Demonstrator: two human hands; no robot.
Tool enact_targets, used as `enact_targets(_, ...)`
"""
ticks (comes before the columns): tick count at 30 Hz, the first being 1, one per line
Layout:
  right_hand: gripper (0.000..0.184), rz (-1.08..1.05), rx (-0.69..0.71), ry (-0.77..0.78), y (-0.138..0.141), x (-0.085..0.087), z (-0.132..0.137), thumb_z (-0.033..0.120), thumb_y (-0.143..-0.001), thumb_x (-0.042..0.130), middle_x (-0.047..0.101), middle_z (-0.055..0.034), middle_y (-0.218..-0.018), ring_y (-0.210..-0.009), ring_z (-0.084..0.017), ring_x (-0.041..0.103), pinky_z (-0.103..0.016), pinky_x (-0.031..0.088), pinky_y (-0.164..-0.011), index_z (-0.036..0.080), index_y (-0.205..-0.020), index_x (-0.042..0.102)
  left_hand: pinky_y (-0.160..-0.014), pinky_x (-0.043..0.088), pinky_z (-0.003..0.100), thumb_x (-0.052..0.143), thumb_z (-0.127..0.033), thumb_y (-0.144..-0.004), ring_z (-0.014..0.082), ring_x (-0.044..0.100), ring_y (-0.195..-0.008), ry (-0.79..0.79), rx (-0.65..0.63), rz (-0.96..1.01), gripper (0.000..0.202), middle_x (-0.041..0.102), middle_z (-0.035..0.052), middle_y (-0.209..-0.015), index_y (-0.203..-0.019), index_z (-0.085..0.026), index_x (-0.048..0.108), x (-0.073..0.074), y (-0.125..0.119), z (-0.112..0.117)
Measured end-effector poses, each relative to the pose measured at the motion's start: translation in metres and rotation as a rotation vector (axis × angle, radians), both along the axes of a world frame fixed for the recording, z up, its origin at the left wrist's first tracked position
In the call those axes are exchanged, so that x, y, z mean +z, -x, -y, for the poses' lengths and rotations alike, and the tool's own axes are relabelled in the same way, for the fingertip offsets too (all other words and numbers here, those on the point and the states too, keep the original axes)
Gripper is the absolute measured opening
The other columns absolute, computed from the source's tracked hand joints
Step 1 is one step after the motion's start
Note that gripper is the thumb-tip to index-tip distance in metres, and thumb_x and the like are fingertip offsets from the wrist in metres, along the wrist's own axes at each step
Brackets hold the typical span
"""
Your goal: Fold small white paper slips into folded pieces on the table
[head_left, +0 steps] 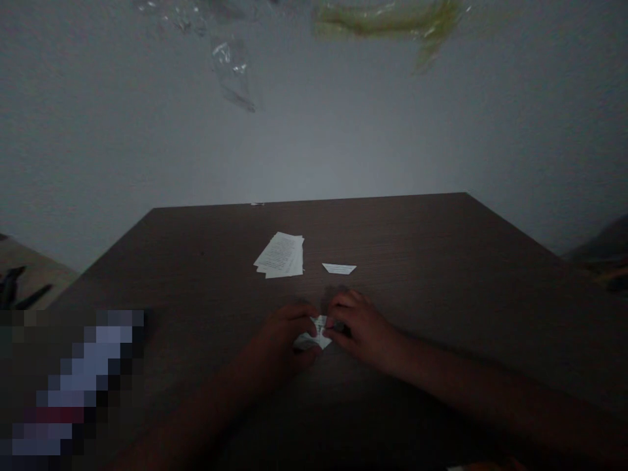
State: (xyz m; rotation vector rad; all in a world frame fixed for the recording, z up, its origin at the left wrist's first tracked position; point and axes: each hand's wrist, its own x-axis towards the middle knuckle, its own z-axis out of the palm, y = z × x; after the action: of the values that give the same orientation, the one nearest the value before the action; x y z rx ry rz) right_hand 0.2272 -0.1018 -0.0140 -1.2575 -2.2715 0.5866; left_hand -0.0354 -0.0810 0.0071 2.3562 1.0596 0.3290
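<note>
A small piece of printed paper (322, 341), partly folded, lies between my two hands near the middle of the table. My left hand (289, 333) closes on its left side, thumb below and fingers above. On the right edge, my right hand (360, 327) pinches the paper between thumb and fingers. My fingers cover parts of it, so its full shape is hidden. Just beyond my right hand lies a folded paper boat-like shape (339, 269), flat on the table. A loose stack of printed paper sheets (282, 255) rests farther back to the left.
The dark wooden table (417, 261) reaches back to a pale wall (314, 144). Clear and yellowish tape (383, 21) sticks to the wall above. A blurred-out, pixelated area (73, 386) covers the lower left. Dark objects (19, 288) lie beyond the table's left edge.
</note>
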Motion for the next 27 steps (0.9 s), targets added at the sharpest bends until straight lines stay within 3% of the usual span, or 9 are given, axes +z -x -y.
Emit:
enact_targets(4,0.008,-0.012,-0.017,0.030,0.000,0.002,0.000,0.023,-0.107,0.089,0.078,-0.0080,-0.120,-0.121,-0.033,0.070,-0.051,0.053,-0.106,0.025,-0.110,0.081,-0.131,0.058,0.047,0.090,-0.014,-0.092,0.0318,0.076,-0.146,-0.018,0.002,0.001,0.027,0.081,0.0058,-0.157,-0.113,-0.028,0.084,0.003,-0.002,0.002)
enact_targets(21,0.007,0.029,-0.063,0.077,0.006,0.012,0.002,0.018,-0.108,0.085,0.078,-0.0081,-0.120,-0.121,-0.032,0.071,-0.049,0.053,-0.106,0.024,-0.110,0.082,-0.129,0.057,0.048,0.092,-0.011,-0.091,0.0301,0.077,-0.141,-0.026,0.027,0.048,0.029,0.082,0.0075,-0.153,-0.114,-0.026,0.087,-0.009,-0.002,0.002)
enact_targets(27,0.008,0.022,-0.077,0.080,0.008,0.014,0.004,0.015,-0.108,0.083,0.078,-0.0087,-0.121,-0.122,-0.032,0.071,-0.050,0.052,-0.107,0.023,-0.109,0.080,-0.128,0.059,0.050,0.088,-0.011,-0.092,0.0318,0.078,-0.142,-0.012,0.010,0.049,0.025,0.082,0.0079,-0.153,-0.113,-0.026,0.086,-0.005,-0.004,0.001)
